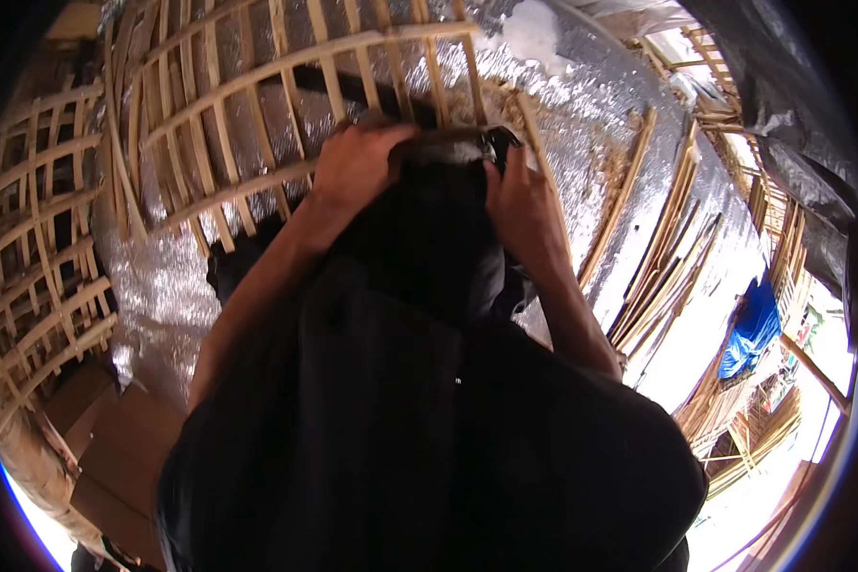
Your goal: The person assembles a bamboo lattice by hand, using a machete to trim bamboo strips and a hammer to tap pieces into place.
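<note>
A latticework of pale bamboo strips (221,103) lies in front of me, its slats crossing in open squares. My left hand (351,170) is closed at its near right part, fingers curled over a brownish bamboo strip (443,132). That strip runs across to my right hand (524,198), whose bent fingers close around its other end. Something black and shiny (501,139) shows at the right fingers; I cannot make out what it is. Black clothing (439,214) lies just below the strip, between my forearms.
Silvery sheeting (582,124) covers the ground. Loose bamboo strips (672,243) lie in bundles to the right, near a blue cloth (753,329). Another bamboo lattice (38,224) stands at the left, above brown cardboard (129,458). Dark plastic sheeting (796,124) hangs at upper right.
</note>
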`<state>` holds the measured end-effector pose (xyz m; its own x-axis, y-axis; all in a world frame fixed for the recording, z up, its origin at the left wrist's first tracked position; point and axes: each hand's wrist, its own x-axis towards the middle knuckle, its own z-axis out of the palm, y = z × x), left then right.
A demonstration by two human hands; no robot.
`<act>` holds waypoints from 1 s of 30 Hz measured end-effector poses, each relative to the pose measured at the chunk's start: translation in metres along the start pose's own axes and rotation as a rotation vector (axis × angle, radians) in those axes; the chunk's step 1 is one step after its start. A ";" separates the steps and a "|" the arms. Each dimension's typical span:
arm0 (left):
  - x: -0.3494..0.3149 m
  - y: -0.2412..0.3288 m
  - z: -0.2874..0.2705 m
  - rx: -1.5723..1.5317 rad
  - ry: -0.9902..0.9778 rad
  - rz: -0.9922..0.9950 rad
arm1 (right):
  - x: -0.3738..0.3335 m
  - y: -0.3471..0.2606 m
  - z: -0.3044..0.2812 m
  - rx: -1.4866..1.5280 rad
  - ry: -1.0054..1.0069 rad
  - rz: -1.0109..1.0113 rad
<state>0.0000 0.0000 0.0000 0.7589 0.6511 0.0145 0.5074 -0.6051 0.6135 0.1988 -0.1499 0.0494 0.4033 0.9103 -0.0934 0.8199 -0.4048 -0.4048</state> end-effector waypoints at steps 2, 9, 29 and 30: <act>0.015 -0.014 0.008 -0.088 0.103 0.035 | 0.023 -0.019 -0.024 0.217 0.014 0.191; 0.009 0.002 0.005 -0.021 0.090 0.024 | 0.004 -0.016 -0.020 0.087 0.225 -0.024; 0.022 0.045 -0.007 0.321 0.165 0.068 | -0.064 0.099 -0.008 0.056 -0.090 0.240; 0.025 0.045 -0.005 0.332 0.165 0.112 | -0.062 0.098 -0.009 0.088 -0.112 0.220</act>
<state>0.0395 -0.0091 0.0324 0.7551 0.6208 0.2105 0.5499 -0.7747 0.3122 0.2577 -0.2470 0.0235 0.5162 0.8073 -0.2860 0.6771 -0.5892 -0.4409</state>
